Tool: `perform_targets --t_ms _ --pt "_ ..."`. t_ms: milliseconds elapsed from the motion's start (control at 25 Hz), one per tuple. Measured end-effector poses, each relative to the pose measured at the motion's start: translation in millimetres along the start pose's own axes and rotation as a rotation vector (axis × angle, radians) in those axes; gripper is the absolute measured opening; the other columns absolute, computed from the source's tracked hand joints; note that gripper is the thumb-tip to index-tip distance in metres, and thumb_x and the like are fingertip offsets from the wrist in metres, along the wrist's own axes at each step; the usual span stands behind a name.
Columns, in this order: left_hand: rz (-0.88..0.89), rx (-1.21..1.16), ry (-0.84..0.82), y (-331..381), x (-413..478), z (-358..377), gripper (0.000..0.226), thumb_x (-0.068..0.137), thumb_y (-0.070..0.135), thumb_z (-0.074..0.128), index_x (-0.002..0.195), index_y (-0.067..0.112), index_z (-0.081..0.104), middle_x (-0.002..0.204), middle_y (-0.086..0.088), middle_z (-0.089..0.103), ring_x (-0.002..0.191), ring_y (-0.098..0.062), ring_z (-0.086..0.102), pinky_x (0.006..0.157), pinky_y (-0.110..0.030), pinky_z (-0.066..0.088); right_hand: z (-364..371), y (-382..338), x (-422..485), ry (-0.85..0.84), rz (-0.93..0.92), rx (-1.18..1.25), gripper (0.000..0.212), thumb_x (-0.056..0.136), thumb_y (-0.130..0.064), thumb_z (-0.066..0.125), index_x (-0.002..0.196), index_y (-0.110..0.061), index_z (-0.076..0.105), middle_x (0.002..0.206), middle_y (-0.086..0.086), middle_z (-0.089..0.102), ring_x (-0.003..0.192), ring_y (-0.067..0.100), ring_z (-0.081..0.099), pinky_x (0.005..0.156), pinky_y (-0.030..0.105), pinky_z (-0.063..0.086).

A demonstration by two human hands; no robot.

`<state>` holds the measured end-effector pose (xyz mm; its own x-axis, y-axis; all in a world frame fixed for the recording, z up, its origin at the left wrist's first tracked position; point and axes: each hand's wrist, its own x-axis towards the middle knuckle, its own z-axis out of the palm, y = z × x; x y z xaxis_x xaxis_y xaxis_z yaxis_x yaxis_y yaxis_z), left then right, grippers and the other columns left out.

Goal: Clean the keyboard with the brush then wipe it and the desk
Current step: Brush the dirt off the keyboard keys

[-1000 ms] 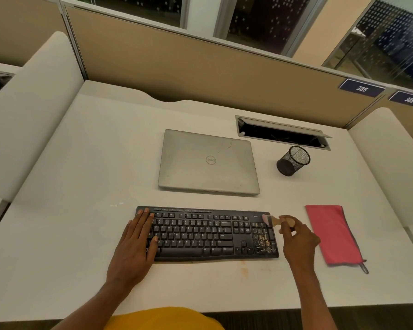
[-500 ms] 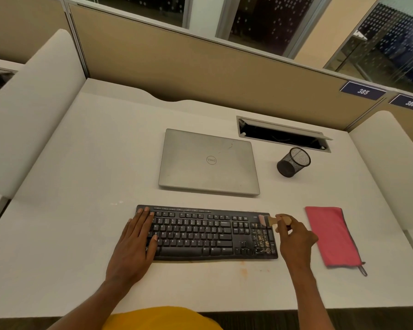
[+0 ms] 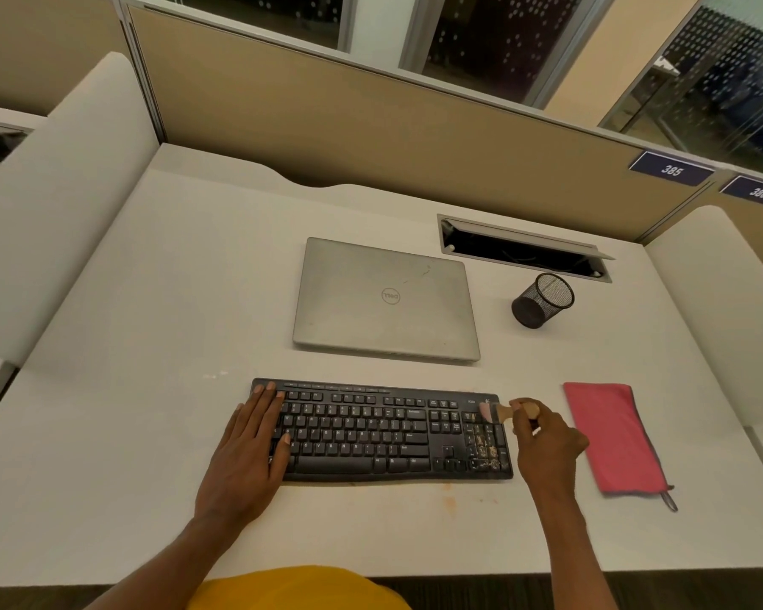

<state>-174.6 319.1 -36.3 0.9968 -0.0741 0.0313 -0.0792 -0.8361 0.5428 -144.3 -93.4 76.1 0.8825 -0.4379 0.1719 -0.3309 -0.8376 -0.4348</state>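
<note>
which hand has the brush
The right hand grips the brush at the right end of the keyboard; the left hand lies flat on its keys, holding nothing.

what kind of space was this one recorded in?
Probably an open-plan office or study hall. The desk is a cubicle bay walled by tan partitions, numbered seat plates (385, 386) sit on the dividers, and a cable hatch is cut into the desktop.

laptop (image 3: 386,301) behind keyboard (image 3: 371,429), cloth (image 3: 613,438) right of keyboard
</note>
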Motion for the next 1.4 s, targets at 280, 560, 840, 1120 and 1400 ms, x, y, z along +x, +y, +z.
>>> perform_targets --t_ms 280,560,840,1120,1400 --pt "0.003 -0.002 0.005 1 0 -1 0.067 0.109 0.05 0.027 0.169 0.021 0.016 0.176 0.003 0.01 0.162 -0.006 0.001 0.13 -0.025 -0.003 -7 2 -3 -0.026 -0.006 0.07 0.026 0.099 -0.017 0.057 0.075 -0.022 0.062 0.057 -0.007 0.058 0.054 0.022 0.053 0.073 0.043 0.036" --pt "-0.005 -0.002 0.001 2 0 -2 0.068 0.108 0.052 0.025 0.168 0.022 0.016 0.176 0.004 0.009 0.161 -0.004 -0.002 0.129 -0.022 -0.005 -8 4 -4 -0.011 -0.026 -0.005 0.019 0.099 -0.018 0.057 0.086 -0.022 0.069 0.059 -0.008 0.059 0.055 0.019 0.054 0.072 0.039 0.03" --pt "0.003 -0.003 0.007 4 0 -3 0.067 0.109 0.05 0.026 0.168 0.021 0.017 0.176 0.003 0.01 0.161 -0.004 -0.001 0.129 -0.023 -0.004 -7 4 4 0.028 0.001 0.058 0.015 0.1 -0.022 0.055 0.097 -0.026 0.07 0.066 -0.008 0.064 0.061 0.021 0.057 0.075 0.045 0.036" --pt "-0.003 -0.004 0.017 5 0 -4 0.067 0.109 0.049 0.028 0.168 0.021 0.018 0.175 0.003 0.011 0.16 -0.001 -0.005 0.128 -0.02 -0.007 -9 5 1 -0.039 -0.019 -0.085 0.031 0.099 -0.01 0.054 0.071 -0.023 0.058 0.052 -0.008 0.05 0.049 0.017 0.046 0.072 0.036 0.023" --pt "0.007 0.001 0.013 4 0 -4 0.066 0.109 0.049 0.028 0.168 0.02 0.018 0.176 0.003 0.01 0.161 -0.004 -0.001 0.129 -0.023 -0.004 14 14 2 0.002 -0.008 0.126 0.031 0.1 -0.047 0.044 0.104 -0.03 0.07 0.071 -0.003 0.063 0.066 0.026 0.059 0.077 0.046 0.044"
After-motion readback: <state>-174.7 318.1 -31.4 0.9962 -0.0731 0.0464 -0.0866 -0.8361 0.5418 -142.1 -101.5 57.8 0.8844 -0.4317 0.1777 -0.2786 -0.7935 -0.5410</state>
